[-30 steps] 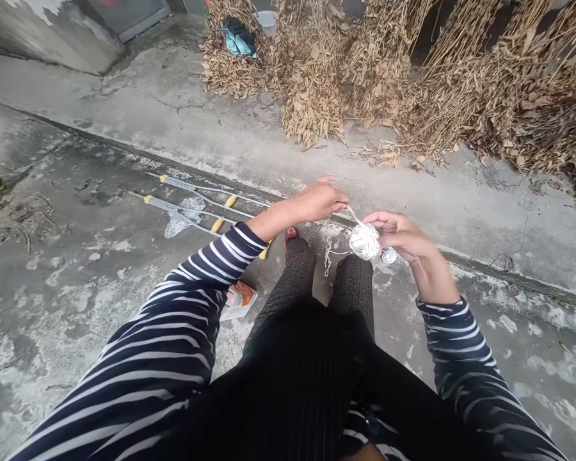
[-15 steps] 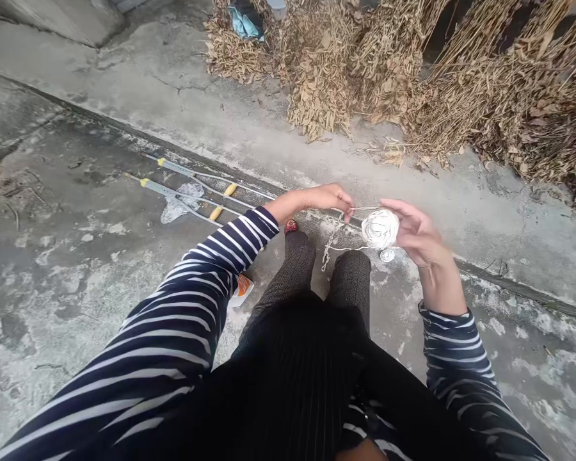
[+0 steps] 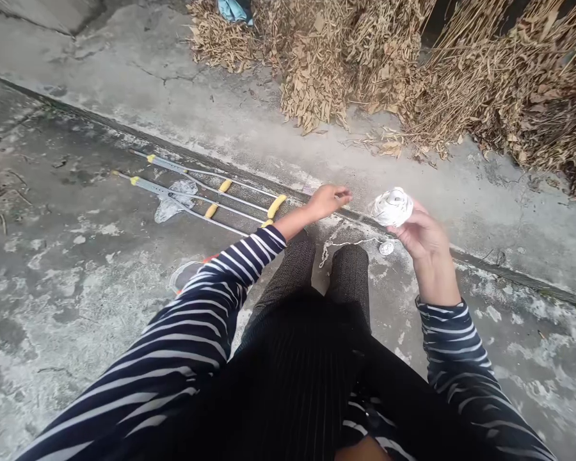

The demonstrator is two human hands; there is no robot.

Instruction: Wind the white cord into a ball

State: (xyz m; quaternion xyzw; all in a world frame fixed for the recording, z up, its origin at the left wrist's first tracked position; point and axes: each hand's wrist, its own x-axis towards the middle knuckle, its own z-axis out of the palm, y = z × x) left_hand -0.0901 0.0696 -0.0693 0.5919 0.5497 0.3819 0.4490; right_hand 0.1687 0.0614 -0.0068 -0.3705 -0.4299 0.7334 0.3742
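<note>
So the round ball of white twine (image 3: 392, 207) just jumped up and away from my left hand (image 3: 324, 203), and there's a wider gap between my hands than a moment ago. It's sitting up on the fingers of my right hand (image 3: 421, 235) now, which are curled under and around it, out past my knees and above the grey concrete ground (image 3: 52, 288). My left fingers are bunched up narrow, but I can't tell if they've got any strand in them. A thin loose white strand (image 3: 345, 244) lies by my feet, near a small round silvery disc (image 3: 386, 248). Both forearms reach forward from navy-and-white striped sleeves (image 3: 192, 307).
</note>
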